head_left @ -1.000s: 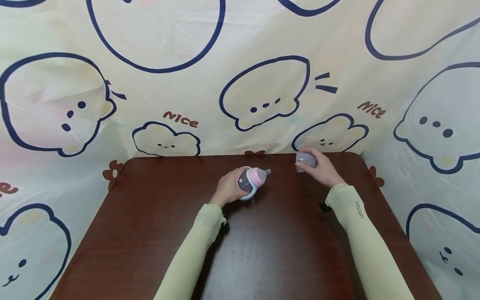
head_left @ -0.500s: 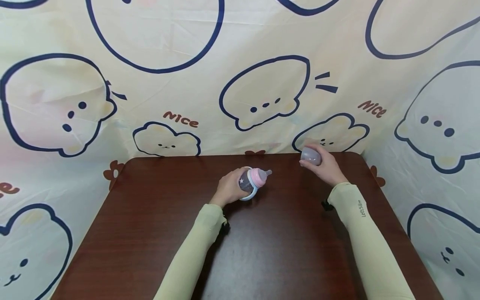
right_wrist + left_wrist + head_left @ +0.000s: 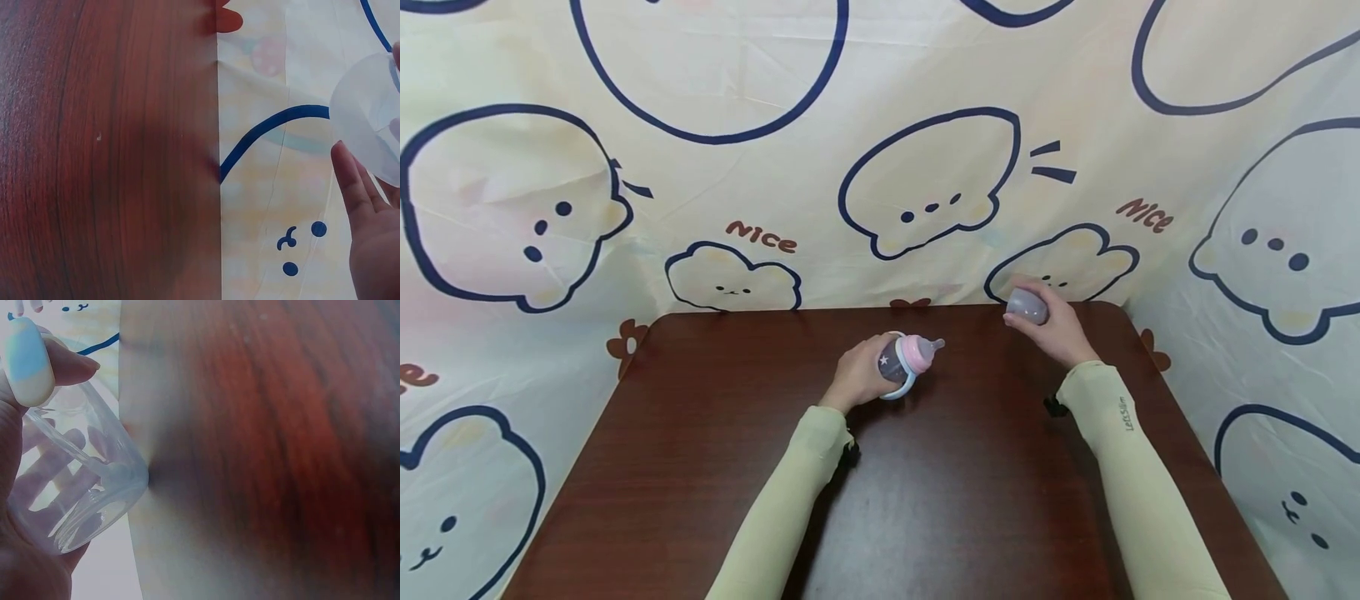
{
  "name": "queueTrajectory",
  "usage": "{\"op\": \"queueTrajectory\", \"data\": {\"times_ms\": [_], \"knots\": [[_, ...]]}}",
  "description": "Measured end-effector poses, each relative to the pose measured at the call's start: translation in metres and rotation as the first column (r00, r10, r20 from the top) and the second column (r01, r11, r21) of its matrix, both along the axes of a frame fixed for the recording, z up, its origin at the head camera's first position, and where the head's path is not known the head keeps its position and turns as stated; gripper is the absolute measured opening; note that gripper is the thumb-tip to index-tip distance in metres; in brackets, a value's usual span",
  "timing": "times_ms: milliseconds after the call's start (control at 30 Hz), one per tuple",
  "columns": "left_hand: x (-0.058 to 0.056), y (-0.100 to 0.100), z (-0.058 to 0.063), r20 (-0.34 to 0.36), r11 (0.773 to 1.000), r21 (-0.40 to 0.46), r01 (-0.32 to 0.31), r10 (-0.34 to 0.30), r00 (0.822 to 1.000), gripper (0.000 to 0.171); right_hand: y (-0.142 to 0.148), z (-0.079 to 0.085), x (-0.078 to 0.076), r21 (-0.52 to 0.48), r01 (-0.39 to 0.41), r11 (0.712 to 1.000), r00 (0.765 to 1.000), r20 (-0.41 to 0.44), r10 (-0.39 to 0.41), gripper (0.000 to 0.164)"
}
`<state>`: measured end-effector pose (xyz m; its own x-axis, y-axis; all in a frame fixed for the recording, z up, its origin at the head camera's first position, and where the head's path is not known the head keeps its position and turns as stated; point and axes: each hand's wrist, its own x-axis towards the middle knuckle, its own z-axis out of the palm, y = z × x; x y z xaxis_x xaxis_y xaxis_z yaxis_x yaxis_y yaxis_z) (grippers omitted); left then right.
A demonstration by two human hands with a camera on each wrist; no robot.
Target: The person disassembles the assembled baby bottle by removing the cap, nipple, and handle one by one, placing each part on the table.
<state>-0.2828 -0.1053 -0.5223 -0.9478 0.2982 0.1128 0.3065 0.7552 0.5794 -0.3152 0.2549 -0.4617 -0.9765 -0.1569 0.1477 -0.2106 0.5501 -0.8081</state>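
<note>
Two items held: left hand (image 3: pixel 859 375) grips the tilted bottle (image 3: pixel 913 356), teat (image 3: pixel 933 346) bare; right hand (image 3: pixel 1062 330) holds translucent cap (image 3: pixel 1027 307), shifted slightly rightward within one second, widening their separation.

My left hand (image 3: pixel 859 372) grips the baby bottle (image 3: pixel 891 364), tilted with its clear teat (image 3: pixel 934 346) pointing to my right; I see its pink collar (image 3: pixel 917 353) and pale blue handle (image 3: pixel 901 391). With my right hand (image 3: pixel 1057 329) I hold a translucent cap (image 3: pixel 1027 307) near the far edge of the dark brown worktop (image 3: pixel 955 500), well apart from the bottle. Pale green sleeves (image 3: pixel 1150 500) cover my arms.
</note>
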Motion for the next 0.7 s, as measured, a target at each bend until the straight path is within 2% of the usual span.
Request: {"op": "queueTrajectory", "data": {"times_ms": [700], "knots": [[-0.0015,-0.0014,-0.0015,0.016,1.000,0.004,-0.007,0.007,1.000,0.085,0.0003,-0.0040,-0.0048,-0.033,0.059,0.998,0.998,0.032,-0.058,0.074]]}}
